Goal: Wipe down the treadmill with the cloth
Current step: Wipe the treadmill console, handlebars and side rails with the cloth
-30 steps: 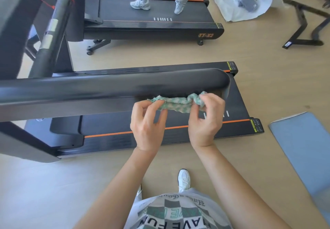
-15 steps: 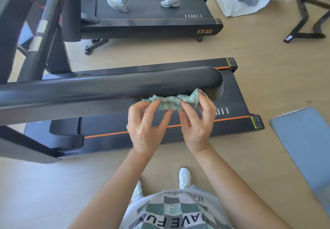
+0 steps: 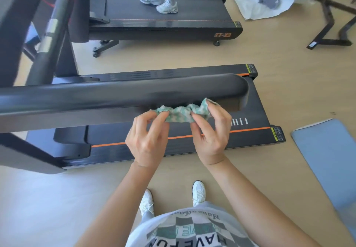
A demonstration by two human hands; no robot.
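Two hands share one thing in the head view. The left hand (image 3: 148, 139) pinches the left end of the crumpled green-and-white cloth (image 3: 183, 114) between thumb and fingertips. The right hand (image 3: 210, 137) pinches the right end the same way, so the cloth hangs bunched between them, the hands a little apart. The cloth sits just beyond the fingertips, close under the near edge of the black handrail (image 3: 134, 96) of the treadmill (image 3: 254, 110); I cannot tell whether it touches the rail. The belt and an orange-striped side rail lie below the hands. Far beyond the hands, a second treadmill (image 3: 163, 25) carries legs in white shoes (image 3: 167, 7). Well to the right of the right hand, a blue mat (image 3: 327, 160) lies on the floor (image 3: 289, 92).
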